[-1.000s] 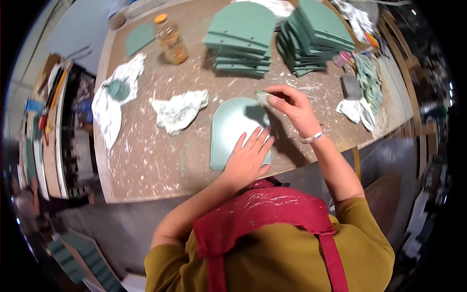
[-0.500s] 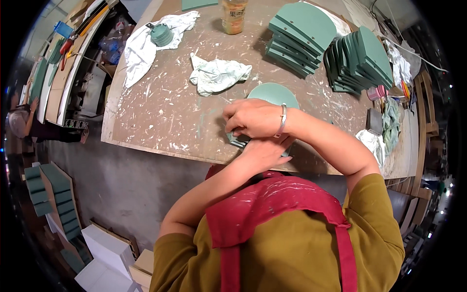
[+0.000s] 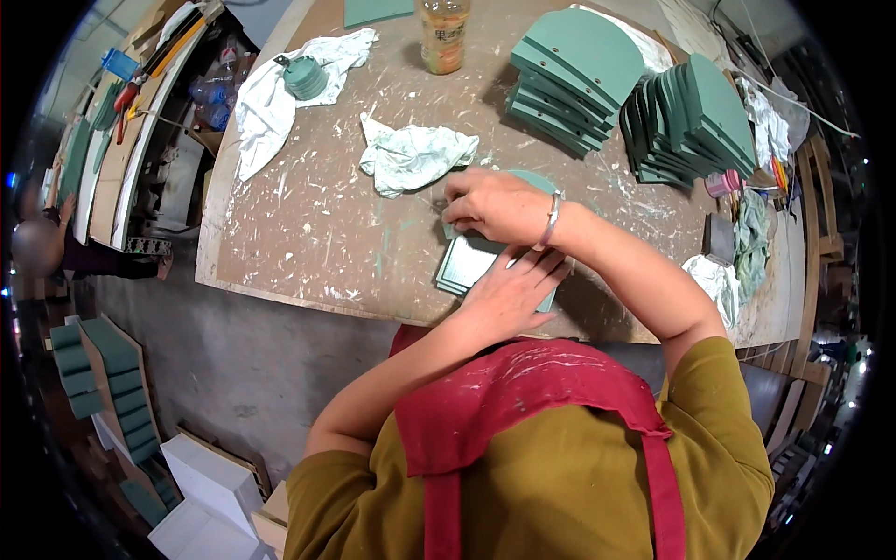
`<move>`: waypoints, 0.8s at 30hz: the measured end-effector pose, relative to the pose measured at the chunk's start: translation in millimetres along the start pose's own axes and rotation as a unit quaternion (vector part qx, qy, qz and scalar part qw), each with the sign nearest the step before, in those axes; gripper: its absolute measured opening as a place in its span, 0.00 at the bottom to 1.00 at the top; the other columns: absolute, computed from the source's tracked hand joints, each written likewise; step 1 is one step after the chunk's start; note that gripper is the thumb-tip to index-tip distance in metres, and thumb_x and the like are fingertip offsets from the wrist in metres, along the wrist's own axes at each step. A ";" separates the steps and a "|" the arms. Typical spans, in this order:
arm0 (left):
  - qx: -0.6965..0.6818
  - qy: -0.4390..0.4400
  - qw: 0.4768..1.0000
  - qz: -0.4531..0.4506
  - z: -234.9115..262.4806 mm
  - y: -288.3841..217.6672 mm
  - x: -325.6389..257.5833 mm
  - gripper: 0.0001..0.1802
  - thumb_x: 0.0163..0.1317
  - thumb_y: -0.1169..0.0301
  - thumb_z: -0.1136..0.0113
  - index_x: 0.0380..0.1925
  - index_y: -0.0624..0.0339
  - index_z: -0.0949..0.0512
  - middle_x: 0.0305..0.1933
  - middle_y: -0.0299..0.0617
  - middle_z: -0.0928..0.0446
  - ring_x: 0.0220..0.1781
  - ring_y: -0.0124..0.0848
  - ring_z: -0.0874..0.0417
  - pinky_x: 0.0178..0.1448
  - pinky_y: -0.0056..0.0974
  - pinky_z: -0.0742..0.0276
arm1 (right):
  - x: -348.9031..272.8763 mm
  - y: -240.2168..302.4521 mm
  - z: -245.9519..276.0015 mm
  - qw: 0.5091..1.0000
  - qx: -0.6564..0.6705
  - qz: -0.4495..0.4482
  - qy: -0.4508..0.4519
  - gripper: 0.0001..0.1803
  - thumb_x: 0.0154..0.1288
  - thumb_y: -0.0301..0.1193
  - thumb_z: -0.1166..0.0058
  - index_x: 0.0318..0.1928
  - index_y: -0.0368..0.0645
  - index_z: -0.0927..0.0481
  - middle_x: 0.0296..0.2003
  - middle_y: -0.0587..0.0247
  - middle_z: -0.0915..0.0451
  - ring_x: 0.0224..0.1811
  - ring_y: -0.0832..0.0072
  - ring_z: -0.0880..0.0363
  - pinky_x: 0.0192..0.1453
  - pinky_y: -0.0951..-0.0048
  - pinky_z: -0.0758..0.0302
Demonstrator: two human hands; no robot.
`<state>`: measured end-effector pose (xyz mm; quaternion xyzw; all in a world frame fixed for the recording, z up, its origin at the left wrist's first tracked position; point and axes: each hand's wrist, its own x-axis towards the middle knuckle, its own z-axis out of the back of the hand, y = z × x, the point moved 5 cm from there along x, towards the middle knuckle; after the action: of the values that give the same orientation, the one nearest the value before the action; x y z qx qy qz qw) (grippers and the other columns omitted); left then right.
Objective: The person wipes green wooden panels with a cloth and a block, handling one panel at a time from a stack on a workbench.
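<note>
A small stack of green panels (image 3: 450, 277) lies near the table's front edge, its upper face pale and shiny where it shows. A rounded green end juts out at the far side, partly hidden by my hands. My left hand (image 3: 513, 294) rests flat on the near part of the stack, fingers stretched out. Just beyond it, my right hand (image 3: 499, 207), with a silver bracelet at the wrist, bends over the far part with its fingers curled together. Whatever those fingertips hold is hidden. A crumpled white cloth (image 3: 415, 157) lies left of and beyond the right hand.
Two stacks of rounded green panels (image 3: 583, 56) (image 3: 695, 117) stand at the far right. A drink bottle (image 3: 444, 37) stands at the back. Farther left, a green round container (image 3: 304, 78) sits on a white cloth (image 3: 264, 121). Another person (image 3: 79, 245) is beyond the table's left side.
My right hand has lifted slightly away from me, uncovering the stack's pale face. My left fingers now lie more visibly stretched across the stack.
</note>
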<state>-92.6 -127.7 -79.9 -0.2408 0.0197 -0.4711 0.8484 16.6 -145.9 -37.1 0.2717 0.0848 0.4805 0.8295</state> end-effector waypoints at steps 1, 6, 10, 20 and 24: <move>-0.004 0.010 1.000 0.007 -1.7 1.2 -0.5 0.46 0.60 0.49 0.37 0.73 0.58 0.41 0.77 0.50 0.43 0.80 0.48 0.47 0.80 0.56 0.56 | 2.2 2.8 2.0 1.000 -0.009 0.015 0.003 0.09 0.58 0.27 0.38 0.40 0.44 0.14 0.40 0.58 0.22 0.45 0.58 0.21 0.47 0.61 0.23; -0.050 0.040 0.997 0.037 -14.9 5.5 -4.5 0.47 0.59 0.48 0.36 0.74 0.57 0.41 0.77 0.49 0.44 0.80 0.45 0.47 0.80 0.55 0.56 | 3.4 17.3 -6.3 0.995 0.080 0.018 0.063 0.09 0.58 0.27 0.38 0.40 0.42 0.14 0.40 0.59 0.21 0.46 0.58 0.21 0.48 0.60 0.23; 0.021 0.019 1.000 0.010 -2.2 2.1 1.0 0.44 0.59 0.48 0.36 0.71 0.54 0.37 0.77 0.44 0.43 0.80 0.41 0.46 0.79 0.54 0.52 | 1.7 -21.0 14.9 0.999 0.017 -0.044 0.011 0.09 0.60 0.27 0.39 0.41 0.40 0.14 0.41 0.56 0.21 0.46 0.57 0.20 0.51 0.61 0.24; 0.013 0.018 0.999 0.025 -8.6 4.6 1.9 0.44 0.57 0.46 0.35 0.70 0.52 0.35 0.77 0.43 0.43 0.79 0.43 0.45 0.78 0.54 0.51 | 1.4 -21.0 17.3 0.997 0.023 -0.066 -0.020 0.08 0.58 0.28 0.38 0.39 0.41 0.14 0.40 0.56 0.21 0.48 0.58 0.20 0.50 0.60 0.24; 0.011 0.049 0.998 0.034 -11.0 4.4 1.9 0.45 0.57 0.46 0.34 0.70 0.53 0.36 0.77 0.43 0.43 0.79 0.43 0.46 0.78 0.57 0.50 | -9.7 -42.4 25.4 0.984 0.026 -0.168 -0.048 0.11 0.58 0.28 0.38 0.42 0.41 0.13 0.39 0.54 0.20 0.45 0.55 0.20 0.51 0.59 0.24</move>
<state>-90.9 -131.5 -91.1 -0.2070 0.0639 -0.4531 0.8647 53.5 -180.0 -39.6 0.2975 0.1021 0.3186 0.8942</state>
